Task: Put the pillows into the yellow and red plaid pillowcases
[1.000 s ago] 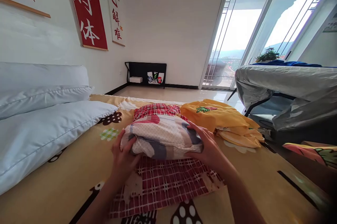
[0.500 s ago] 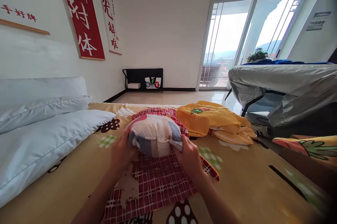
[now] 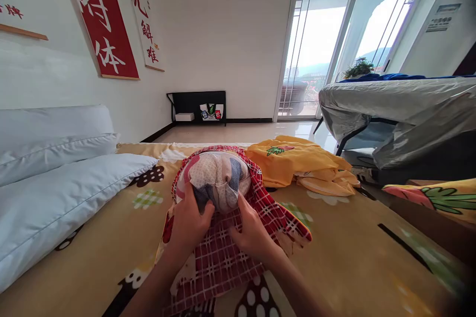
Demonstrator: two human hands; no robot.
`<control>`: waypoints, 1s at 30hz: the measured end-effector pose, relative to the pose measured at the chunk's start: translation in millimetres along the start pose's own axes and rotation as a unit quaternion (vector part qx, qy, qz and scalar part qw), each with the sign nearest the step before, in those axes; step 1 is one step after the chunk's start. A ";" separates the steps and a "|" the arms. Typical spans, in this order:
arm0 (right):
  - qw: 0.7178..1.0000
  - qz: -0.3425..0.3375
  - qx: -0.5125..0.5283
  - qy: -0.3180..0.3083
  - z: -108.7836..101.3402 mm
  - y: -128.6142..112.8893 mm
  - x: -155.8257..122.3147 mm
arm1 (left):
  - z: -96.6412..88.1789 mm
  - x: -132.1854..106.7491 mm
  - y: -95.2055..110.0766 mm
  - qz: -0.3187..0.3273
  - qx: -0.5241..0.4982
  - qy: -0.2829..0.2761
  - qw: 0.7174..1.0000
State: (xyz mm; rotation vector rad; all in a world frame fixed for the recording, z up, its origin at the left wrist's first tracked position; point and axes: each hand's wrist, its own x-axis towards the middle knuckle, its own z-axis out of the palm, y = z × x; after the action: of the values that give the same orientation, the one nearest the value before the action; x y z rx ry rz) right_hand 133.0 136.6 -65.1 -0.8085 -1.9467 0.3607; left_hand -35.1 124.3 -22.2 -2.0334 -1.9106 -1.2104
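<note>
A plump patchwork cushion (image 3: pixel 213 170) in cream, pink and blue-grey lies partly inside a red plaid cover (image 3: pixel 226 262). The cover's far edge curves around the cushion's back and sides, while its near part spreads flat toward me. My left hand (image 3: pixel 190 220) grips the cushion's near left side, with thumb and fingers bunching the dark blue-grey fabric. On the near right side, my right hand (image 3: pixel 251 227) pinches a fold of the cushion between thumb and fingers. Where the cushion's underside meets the cover is hidden.
All this rests on a tan patterned bedspread (image 3: pixel 107 257). White pillows (image 3: pixel 74 178) lie at the left, and a yellow cloth (image 3: pixel 297 160) is bunched just beyond on the right. A plastic-draped table (image 3: pixel 401 96) stands at the right, beside a yellow printed item (image 3: pixel 439 198).
The cushion has gone deeper into the plaid cover, whose sides now rise around it. Both hands have moved closer together, toward the cushion's near side. The view has shifted slightly.
</note>
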 end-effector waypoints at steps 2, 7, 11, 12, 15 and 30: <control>0.999 -0.002 0.022 -0.027 1.6 1.7 -1.1 | -3.3 -5.0 3.0 0.010 0.002 -0.002 1.000; 0.990 0.027 0.120 -0.067 5.9 8.5 -3.4 | 3.0 -9.5 10.4 0.025 0.138 0.030 0.990; 0.961 0.065 0.257 -0.073 5.5 13.4 -1.8 | 8.6 -7.2 9.9 0.021 0.192 0.048 0.980; 0.950 0.072 0.294 -0.075 5.1 13.4 -1.4 | 8.7 -6.8 9.6 0.028 0.200 0.057 0.978; 0.921 0.089 0.370 -0.083 3.6 11.3 -1.3 | 8.0 -6.9 8.8 0.055 0.216 0.085 0.971; 0.919 0.098 0.367 -0.108 -25.3 4.6 7.1 | 13.6 0.7 -0.8 0.071 0.237 0.125 0.961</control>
State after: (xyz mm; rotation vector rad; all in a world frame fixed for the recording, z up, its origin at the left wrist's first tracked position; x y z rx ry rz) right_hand 154.5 142.7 -50.3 -0.4689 -1.7168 1.2586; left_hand -29.6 132.7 -31.4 -1.6476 -1.6981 -0.8256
